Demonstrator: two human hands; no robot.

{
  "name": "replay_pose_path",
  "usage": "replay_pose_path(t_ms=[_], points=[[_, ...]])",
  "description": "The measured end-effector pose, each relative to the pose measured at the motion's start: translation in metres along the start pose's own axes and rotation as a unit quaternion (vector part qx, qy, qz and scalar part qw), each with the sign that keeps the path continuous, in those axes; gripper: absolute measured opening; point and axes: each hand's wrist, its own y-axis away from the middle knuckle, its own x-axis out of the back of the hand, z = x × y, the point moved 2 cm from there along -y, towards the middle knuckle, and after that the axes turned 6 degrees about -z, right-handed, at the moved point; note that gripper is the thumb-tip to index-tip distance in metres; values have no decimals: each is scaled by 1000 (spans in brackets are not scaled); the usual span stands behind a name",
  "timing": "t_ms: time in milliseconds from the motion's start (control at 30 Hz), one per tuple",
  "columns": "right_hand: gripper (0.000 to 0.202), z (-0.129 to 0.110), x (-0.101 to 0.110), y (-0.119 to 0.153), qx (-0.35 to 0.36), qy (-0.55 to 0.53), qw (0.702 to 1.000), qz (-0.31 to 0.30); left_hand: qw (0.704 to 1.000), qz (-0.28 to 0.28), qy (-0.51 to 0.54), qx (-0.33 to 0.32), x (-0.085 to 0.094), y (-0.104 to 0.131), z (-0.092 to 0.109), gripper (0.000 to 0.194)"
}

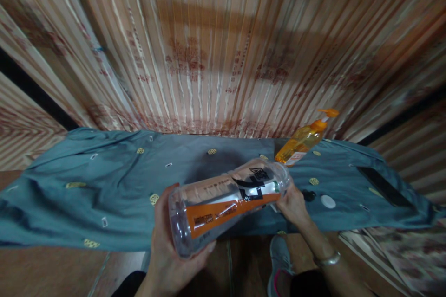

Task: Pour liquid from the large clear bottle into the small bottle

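Between both hands a large clear plastic bottle [216, 202] lies tilted on its side above the cloth, its label orange, white and black. My left hand [170, 246] wraps round the broad base end, with the thumb along the top and fingers underneath. At the other end, my right hand [291, 202] grips the bottle from below; most of its fingers are hidden behind it. Just beyond the bottle's right end stands a pump bottle [300, 143] of orange-yellow liquid with an orange pump top.
A blue-green patterned cloth [114, 185] covers the narrow table. To the right lie a white disc [328, 201], a small dark object [308, 195] and a flat black slab [383, 185]. A pleated curtain [216, 55] hangs behind. Below, a grey shoe [279, 260] is on the floor.
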Motion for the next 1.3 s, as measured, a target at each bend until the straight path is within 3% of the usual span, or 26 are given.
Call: replay_pose_path(t_ms=[233, 633, 933, 1133, 1300], points=[[58, 2, -1, 0, 3, 4, 1000, -1, 997, 20, 39, 66, 3, -6, 6, 93], [60, -1, -1, -1, -1, -7, 1000, 5, 1000, 12, 9, 10, 1, 1, -4, 94], [61, -1, 1, -1, -9, -12, 1000, -2, 999, -17, 23, 41, 1, 0, 6, 90], [59, 0, 0, -1, -12, -6, 1000, 1, 996, 15, 47, 74, -4, 1, 16, 87], [57, 2, 0, -1, -10, -5, 1000, -2, 998, -7, 37, 59, -1, -1, 14, 86]])
